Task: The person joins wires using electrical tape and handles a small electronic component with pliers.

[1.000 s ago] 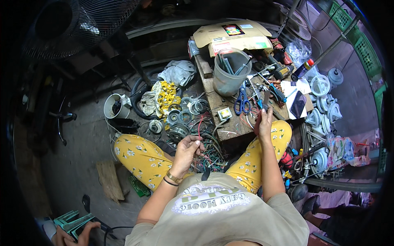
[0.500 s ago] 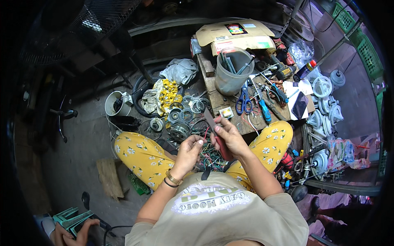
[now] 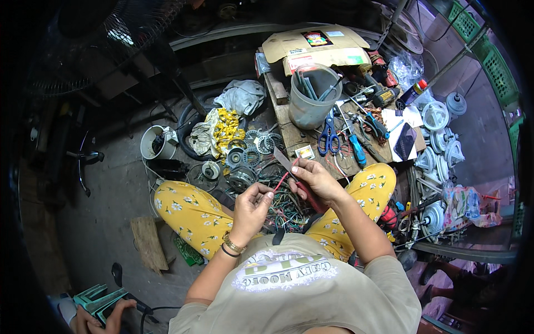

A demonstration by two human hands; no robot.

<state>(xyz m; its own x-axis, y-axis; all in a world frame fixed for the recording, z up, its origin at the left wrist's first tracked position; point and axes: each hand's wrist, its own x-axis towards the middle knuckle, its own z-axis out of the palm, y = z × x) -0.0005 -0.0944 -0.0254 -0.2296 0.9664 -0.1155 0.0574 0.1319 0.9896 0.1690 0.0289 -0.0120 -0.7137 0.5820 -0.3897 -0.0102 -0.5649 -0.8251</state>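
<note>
"Wire [image 3: 281, 182]: position?"

"Middle of the frame, red, spanning the gap between both hands, tangle of wires [image 3: 286, 207] behind it."

"State of grip?"

"Left hand [image 3: 253, 207]: thumb and fingers pinched narrow on the wire's lower end. Right hand [image 3: 315, 181]: closed around the red handle of a knife [image 3: 282, 159], blade pointing to the upper left of the frame."

"Does the blade touch the wire?"

"Cannot tell; the spot is small and crowded by fingers. Upper end appears to meet the right thumb."

"Handling estimate?"

"Wire: light, bendy, sheath probably smooth enough to slip; a firm pinch near the end suits it. Knife: stiff, presumably sharp; hold by the handle only."
</note>
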